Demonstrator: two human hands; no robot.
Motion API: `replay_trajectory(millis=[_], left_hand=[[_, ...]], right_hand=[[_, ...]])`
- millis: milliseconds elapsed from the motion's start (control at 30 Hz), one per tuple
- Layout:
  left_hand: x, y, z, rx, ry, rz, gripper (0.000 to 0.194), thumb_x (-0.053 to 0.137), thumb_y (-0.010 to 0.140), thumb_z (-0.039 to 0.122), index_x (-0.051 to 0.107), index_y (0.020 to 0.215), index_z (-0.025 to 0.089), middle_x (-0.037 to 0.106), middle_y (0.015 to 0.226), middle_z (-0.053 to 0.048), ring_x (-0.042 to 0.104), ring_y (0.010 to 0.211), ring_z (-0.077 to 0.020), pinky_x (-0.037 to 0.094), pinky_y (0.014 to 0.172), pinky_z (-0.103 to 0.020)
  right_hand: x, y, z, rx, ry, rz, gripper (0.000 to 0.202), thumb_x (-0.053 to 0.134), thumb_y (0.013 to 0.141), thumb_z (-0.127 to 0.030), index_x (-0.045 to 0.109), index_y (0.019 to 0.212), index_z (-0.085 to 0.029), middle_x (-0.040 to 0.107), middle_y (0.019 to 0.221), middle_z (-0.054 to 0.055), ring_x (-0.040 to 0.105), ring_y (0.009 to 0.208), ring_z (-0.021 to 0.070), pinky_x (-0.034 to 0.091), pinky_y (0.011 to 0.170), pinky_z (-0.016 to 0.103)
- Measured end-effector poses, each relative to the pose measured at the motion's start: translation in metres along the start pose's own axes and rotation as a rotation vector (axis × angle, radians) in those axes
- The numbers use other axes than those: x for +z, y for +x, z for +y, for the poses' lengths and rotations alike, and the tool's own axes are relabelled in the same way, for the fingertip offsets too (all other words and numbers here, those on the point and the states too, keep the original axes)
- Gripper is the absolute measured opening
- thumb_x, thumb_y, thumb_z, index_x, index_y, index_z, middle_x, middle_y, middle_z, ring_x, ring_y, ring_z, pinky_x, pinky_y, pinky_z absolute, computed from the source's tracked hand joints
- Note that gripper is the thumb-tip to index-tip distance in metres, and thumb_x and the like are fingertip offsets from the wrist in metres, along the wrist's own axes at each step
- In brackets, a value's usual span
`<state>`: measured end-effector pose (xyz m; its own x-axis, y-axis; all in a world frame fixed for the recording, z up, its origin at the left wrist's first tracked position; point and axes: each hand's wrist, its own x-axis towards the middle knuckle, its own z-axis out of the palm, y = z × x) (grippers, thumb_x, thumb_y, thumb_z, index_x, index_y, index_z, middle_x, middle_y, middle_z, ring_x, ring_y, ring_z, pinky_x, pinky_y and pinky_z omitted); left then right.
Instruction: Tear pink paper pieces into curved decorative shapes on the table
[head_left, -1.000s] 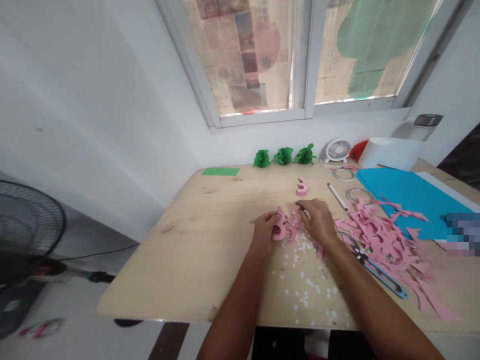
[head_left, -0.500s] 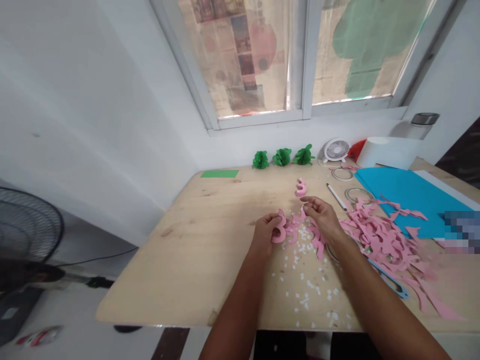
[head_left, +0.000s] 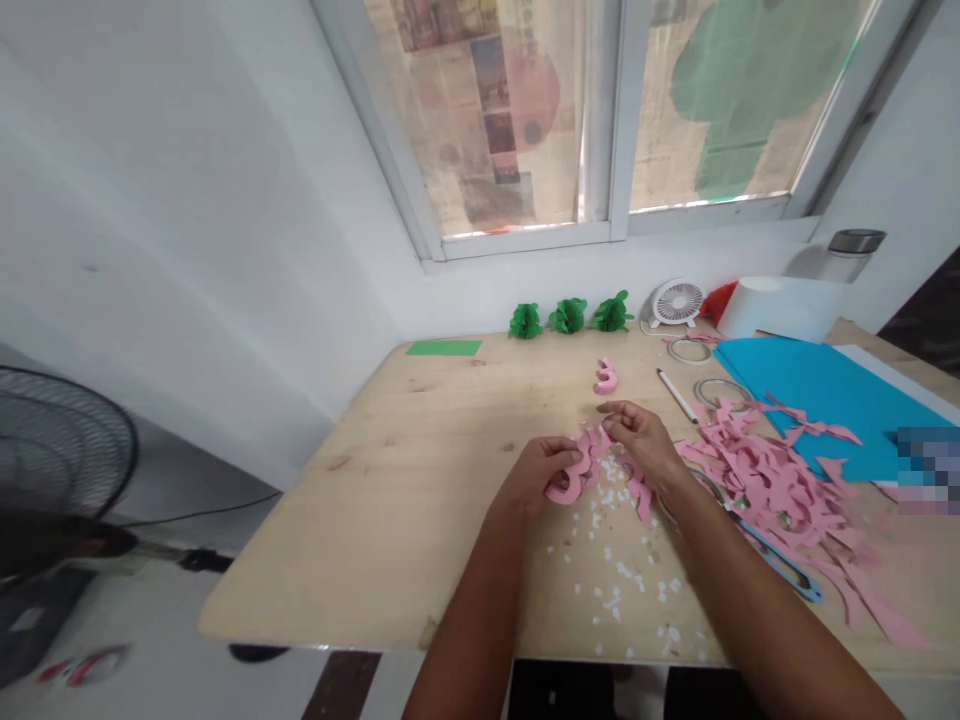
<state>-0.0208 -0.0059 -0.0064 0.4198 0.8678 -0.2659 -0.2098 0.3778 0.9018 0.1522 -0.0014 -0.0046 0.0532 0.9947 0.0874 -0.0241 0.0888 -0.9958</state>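
Observation:
Between my hands is a curvy pink paper cutout [head_left: 570,487], above the wooden table [head_left: 360,520]. My left hand [head_left: 546,468] pinches its left part between thumb and fingers. At its upper right end, my right hand [head_left: 634,432] is closed on the pink paper with thumb and index finger. Another pink cutout [head_left: 640,492] lies under my right hand. A small pink curved stack [head_left: 606,377] sits just beyond my hands. White paper bits [head_left: 619,575] are scattered on the table below them.
Pink paper scraps [head_left: 780,480] pile up at the right, beside a light-blue cutter [head_left: 784,565] and blue sheets [head_left: 817,370]. A white pen [head_left: 676,395] and tape rings [head_left: 721,393] lie nearer. Green paper shapes [head_left: 568,315] and a small fan [head_left: 676,303] stand along the wall.
My left hand has moved right and slightly down, bringing the left part of the pink cutout closer to the right hand. The right hand stays nearly in place.

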Motion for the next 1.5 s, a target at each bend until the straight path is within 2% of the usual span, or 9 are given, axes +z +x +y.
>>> replay_trajectory(millis=[167, 400, 633, 867, 1033, 1133, 1233, 1367, 1500], left_hand=[[0.001, 0.003, -0.004, 0.011, 0.082, 0.021, 0.023, 0.074, 0.053, 0.028, 0.066, 0.065, 0.01, 0.06, 0.053, -0.003, 0.042, 0.037, -0.0049, 0.024, 0.038, -0.017], [-0.001, -0.001, 0.001, 0.029, 0.169, -0.045, 0.022, 0.071, 0.058, 0.03, 0.069, 0.071, 0.012, 0.065, 0.064, -0.006, 0.043, 0.04, -0.0052, 0.029, 0.041, -0.019], [0.005, 0.003, -0.003, 0.062, 0.247, 0.046, 0.018, 0.07, 0.056, 0.029, 0.067, 0.06, 0.012, 0.058, 0.052, -0.002, 0.042, 0.04, -0.0062, 0.028, 0.041, -0.019], [0.005, 0.002, -0.002, 0.107, 0.194, 0.081, 0.02, 0.069, 0.058, 0.029, 0.067, 0.063, 0.01, 0.057, 0.05, -0.001, 0.041, 0.04, -0.006, 0.026, 0.04, -0.019], [0.003, 0.004, -0.002, 0.102, 0.209, 0.082, 0.024, 0.068, 0.058, 0.03, 0.068, 0.07, 0.009, 0.059, 0.051, -0.002, 0.041, 0.039, -0.0056, 0.027, 0.04, -0.018], [0.002, 0.007, -0.004, 0.112, 0.204, 0.119, 0.028, 0.069, 0.057, 0.031, 0.068, 0.074, 0.009, 0.06, 0.053, -0.003, 0.044, 0.04, -0.0067, 0.029, 0.041, -0.018], [0.002, 0.008, -0.006, 0.119, 0.175, 0.13, 0.031, 0.071, 0.055, 0.032, 0.068, 0.076, 0.009, 0.061, 0.055, -0.004, 0.045, 0.041, -0.0072, 0.031, 0.041, -0.019], [0.004, 0.006, -0.005, 0.106, 0.063, 0.141, 0.03, 0.072, 0.054, 0.032, 0.067, 0.072, 0.009, 0.059, 0.053, -0.002, 0.044, 0.04, -0.0063, 0.031, 0.041, -0.019], [0.005, 0.007, -0.003, 0.122, -0.014, 0.276, 0.028, 0.072, 0.053, 0.031, 0.066, 0.069, 0.01, 0.06, 0.055, -0.002, 0.044, 0.04, -0.0053, 0.032, 0.041, -0.018]], right_hand=[[0.006, -0.005, -0.005, 0.011, -0.033, -0.02, 0.033, 0.062, 0.064, -0.034, 0.058, 0.091, -0.016, 0.05, 0.062, -0.003, 0.042, 0.049, 0.0086, 0.031, 0.042, 0.019], [0.005, -0.001, 0.004, -0.054, -0.104, 0.018, 0.029, 0.06, 0.064, -0.031, 0.059, 0.089, -0.016, 0.046, 0.054, -0.006, 0.039, 0.045, 0.0081, 0.031, 0.042, 0.021], [0.008, -0.003, 0.003, -0.051, -0.072, -0.006, 0.028, 0.06, 0.066, -0.03, 0.059, 0.089, -0.016, 0.047, 0.055, -0.005, 0.04, 0.046, 0.0079, 0.029, 0.043, 0.02], [0.008, -0.006, -0.001, 0.022, -0.115, -0.017, 0.03, 0.059, 0.068, -0.037, 0.063, 0.087, -0.015, 0.056, 0.062, -0.001, 0.047, 0.054, 0.0106, 0.033, 0.048, 0.022], [0.009, -0.005, 0.003, 0.04, -0.116, 0.03, 0.038, 0.06, 0.067, -0.038, 0.059, 0.097, -0.014, 0.049, 0.053, -0.005, 0.04, 0.046, 0.0087, 0.03, 0.045, 0.022], [0.01, -0.006, 0.004, 0.055, -0.118, 0.0, 0.027, 0.06, 0.067, -0.041, 0.058, 0.076, -0.015, 0.043, 0.05, -0.006, 0.036, 0.045, 0.0076, 0.026, 0.044, 0.022], [0.012, -0.007, 0.006, 0.046, -0.121, -0.052, 0.031, 0.06, 0.067, -0.043, 0.048, 0.056, -0.017, 0.038, 0.048, -0.007, 0.031, 0.044, 0.0067, 0.022, 0.044, 0.022], [0.011, -0.005, 0.01, 0.037, -0.097, 0.001, 0.033, 0.06, 0.068, -0.044, 0.044, 0.055, -0.018, 0.038, 0.048, -0.007, 0.032, 0.044, 0.0071, 0.023, 0.045, 0.022], [0.007, -0.001, 0.011, 0.062, -0.038, 0.038, 0.032, 0.059, 0.067, -0.046, 0.047, 0.057, -0.018, 0.044, 0.048, -0.005, 0.038, 0.045, 0.0084, 0.027, 0.046, 0.022]])
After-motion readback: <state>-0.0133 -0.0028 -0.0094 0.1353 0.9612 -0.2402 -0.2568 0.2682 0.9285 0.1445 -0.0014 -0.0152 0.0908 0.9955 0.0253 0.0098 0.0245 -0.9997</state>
